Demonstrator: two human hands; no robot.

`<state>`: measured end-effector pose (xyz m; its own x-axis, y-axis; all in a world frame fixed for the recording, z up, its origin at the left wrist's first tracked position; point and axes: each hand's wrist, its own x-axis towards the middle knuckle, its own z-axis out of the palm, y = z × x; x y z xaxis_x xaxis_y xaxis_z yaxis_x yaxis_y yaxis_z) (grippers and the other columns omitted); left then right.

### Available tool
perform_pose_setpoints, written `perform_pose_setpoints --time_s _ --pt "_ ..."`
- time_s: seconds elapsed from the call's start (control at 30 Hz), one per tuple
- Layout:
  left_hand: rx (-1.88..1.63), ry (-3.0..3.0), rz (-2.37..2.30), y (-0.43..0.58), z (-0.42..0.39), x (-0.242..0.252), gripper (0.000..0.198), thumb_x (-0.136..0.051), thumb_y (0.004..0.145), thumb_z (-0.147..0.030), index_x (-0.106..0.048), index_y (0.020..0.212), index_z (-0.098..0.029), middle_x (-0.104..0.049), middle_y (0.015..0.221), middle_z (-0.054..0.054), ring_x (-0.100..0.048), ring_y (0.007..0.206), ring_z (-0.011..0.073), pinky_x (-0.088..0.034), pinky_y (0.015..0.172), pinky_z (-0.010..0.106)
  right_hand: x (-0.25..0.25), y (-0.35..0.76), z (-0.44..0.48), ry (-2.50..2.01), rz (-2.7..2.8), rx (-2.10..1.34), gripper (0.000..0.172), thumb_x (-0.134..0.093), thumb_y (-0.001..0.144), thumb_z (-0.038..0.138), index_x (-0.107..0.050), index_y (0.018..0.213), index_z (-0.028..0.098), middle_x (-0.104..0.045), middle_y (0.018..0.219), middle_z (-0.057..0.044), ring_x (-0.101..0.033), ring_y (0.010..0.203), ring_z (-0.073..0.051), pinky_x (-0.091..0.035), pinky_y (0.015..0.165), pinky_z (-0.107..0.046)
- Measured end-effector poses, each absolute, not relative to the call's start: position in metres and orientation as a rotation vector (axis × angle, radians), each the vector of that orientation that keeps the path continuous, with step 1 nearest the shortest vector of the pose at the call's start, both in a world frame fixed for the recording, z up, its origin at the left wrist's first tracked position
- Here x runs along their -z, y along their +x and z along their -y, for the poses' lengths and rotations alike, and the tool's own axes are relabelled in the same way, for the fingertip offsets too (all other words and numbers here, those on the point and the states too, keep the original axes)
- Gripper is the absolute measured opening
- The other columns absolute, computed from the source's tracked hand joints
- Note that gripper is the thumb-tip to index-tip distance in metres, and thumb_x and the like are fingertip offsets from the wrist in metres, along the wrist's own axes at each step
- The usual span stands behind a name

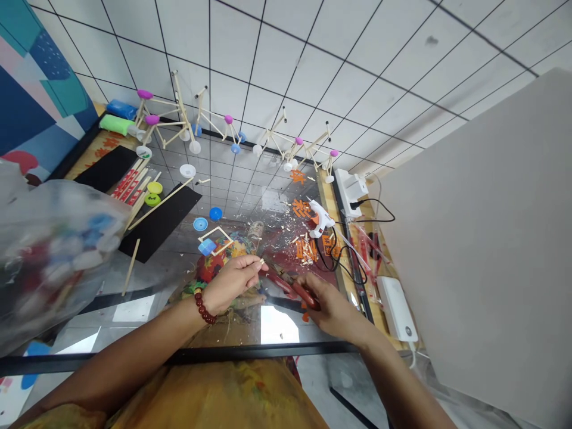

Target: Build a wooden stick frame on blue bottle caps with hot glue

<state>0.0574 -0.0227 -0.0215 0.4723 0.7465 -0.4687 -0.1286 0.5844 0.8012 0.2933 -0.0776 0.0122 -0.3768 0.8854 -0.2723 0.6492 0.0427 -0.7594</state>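
Observation:
My left hand (235,279), with a red bead bracelet (205,307) on its wrist, pinches a small pale wooden piece (261,261) between thumb and finger. Close by on the right, my right hand (328,301) is closed around red-handled pliers (305,295), whose jaws point toward the wooden piece. Up and left of my left hand lies a frame of thin sticks (224,231) with a blue cap (207,247) at its corner. Two more blue caps (215,214) rest just beyond it on the glossy table (241,332).
Stick models with coloured caps (228,120) line the tiled wall. A plastic bag of caps (67,238) bulges at the left, near black sheets (163,223). A white glue gun (320,218), its cable, wood scraps (306,238) and a power strip (351,193) are at the right.

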Motion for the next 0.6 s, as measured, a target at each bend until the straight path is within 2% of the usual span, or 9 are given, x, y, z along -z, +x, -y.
perform_pose_setpoints --time_s 0.07,0.13,0.27,0.47,0.6 --pt "-0.640 0.797 -0.932 0.058 0.023 0.020 0.036 -0.067 0.079 -0.049 -0.067 0.085 -0.013 -0.040 0.051 -0.006 -0.030 0.047 0.0069 -0.018 0.049 0.022 -0.011 0.293 0.078 -1.580 1.988 -1.246 0.051 -0.054 0.067 0.004 -0.050 0.115 0.020 -0.065 0.097 -0.002 -0.059 0.086 -0.017 -0.044 0.076 -0.026" --pt "-0.674 0.828 -0.927 0.058 0.024 0.019 0.035 -0.067 0.079 -0.049 -0.067 0.084 -0.014 -0.039 0.051 -0.006 -0.032 0.049 0.0077 -0.020 0.051 0.022 -0.011 0.292 0.077 -1.609 1.976 -1.296 0.052 -0.057 0.073 0.009 -0.049 0.123 0.021 -0.066 0.100 -0.003 -0.061 0.088 -0.018 -0.045 0.078 -0.028" --pt "-0.688 0.886 -0.944 0.058 0.025 0.020 0.033 -0.065 0.081 -0.047 -0.068 0.083 -0.014 -0.039 0.053 -0.006 -0.034 0.051 0.0088 -0.023 0.053 0.023 -0.013 0.290 0.073 -1.668 2.027 -1.390 0.027 -0.062 0.080 0.020 -0.061 0.107 0.021 -0.065 0.083 0.001 -0.057 0.072 -0.016 -0.045 0.068 -0.027" --pt "-0.680 1.000 -1.016 0.059 0.027 0.030 0.032 -0.057 0.085 -0.046 -0.067 0.084 -0.015 -0.042 0.054 -0.005 -0.037 0.052 0.0095 -0.027 0.053 0.023 -0.011 0.287 0.068 -1.646 2.087 -1.299 0.029 -0.062 0.078 0.017 -0.061 0.106 0.021 -0.067 0.080 0.001 -0.059 0.072 -0.017 -0.047 0.071 -0.027" --pt "-0.694 0.970 -1.027 0.060 0.027 0.030 0.034 -0.056 0.084 -0.048 -0.065 0.083 -0.015 -0.039 0.052 -0.006 -0.033 0.049 0.0086 -0.024 0.049 0.021 -0.008 0.285 0.068 -1.685 2.185 -1.155 0.029 -0.057 0.080 0.015 -0.059 0.109 0.021 -0.068 0.083 -0.001 -0.062 0.071 -0.017 -0.047 0.069 -0.026"
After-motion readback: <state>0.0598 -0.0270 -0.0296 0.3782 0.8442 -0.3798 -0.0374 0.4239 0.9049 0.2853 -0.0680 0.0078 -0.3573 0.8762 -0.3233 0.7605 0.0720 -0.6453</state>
